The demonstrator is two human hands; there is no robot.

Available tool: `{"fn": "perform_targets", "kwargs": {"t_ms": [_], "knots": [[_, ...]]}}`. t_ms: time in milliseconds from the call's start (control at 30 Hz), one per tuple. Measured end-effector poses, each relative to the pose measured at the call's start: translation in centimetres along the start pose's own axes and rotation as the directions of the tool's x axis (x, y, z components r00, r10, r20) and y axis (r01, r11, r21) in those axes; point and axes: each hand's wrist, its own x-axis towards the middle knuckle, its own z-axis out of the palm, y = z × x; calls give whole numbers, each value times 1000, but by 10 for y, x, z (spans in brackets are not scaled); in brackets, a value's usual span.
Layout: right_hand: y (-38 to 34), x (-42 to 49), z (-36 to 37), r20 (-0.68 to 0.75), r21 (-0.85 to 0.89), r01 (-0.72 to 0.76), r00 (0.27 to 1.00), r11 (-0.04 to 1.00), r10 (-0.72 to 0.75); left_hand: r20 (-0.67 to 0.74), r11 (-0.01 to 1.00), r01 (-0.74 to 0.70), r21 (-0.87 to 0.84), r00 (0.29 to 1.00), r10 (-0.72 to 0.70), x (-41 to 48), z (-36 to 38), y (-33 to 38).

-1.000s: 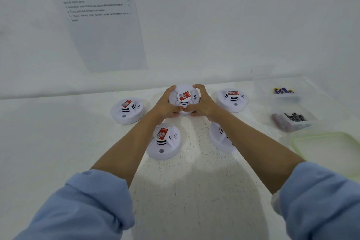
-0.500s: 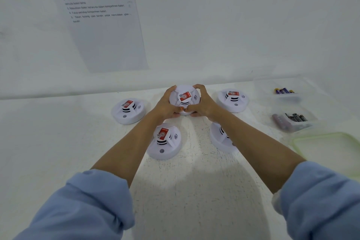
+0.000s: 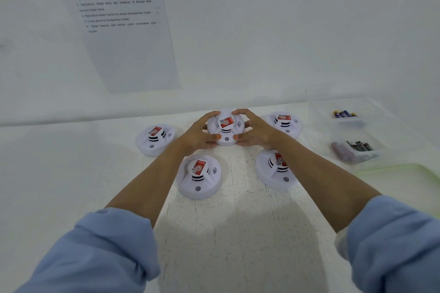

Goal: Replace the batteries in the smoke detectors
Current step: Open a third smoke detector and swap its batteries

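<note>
- The left hand and the right hand both grip one smoke detector, the middle one in the far row. The fingers are curled over its far edge and the thumbs press on its near edge.
- This detector is white and round, with a red label on top. I cannot tell if its underside touches the white table.
- Four other detectors lie around it with the label up: far left, near left, near right partly behind the right forearm, and far right.
- At the right stand two clear containers. The far one holds a few batteries, and the near one holds more dark batteries.
- A green-rimmed lid lies just in front of the near container.
- A printed sheet hangs on the wall.
- Both arms have light blue sleeves, pushed up.
</note>
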Motion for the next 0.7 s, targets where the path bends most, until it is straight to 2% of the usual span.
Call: {"fn": "perform_targets", "kwargs": {"t_ms": [700], "knots": [[-1, 2, -1, 13, -27, -8, 1000, 1000, 8, 4, 999, -9, 35, 1000, 9, 4, 0, -1]]}}
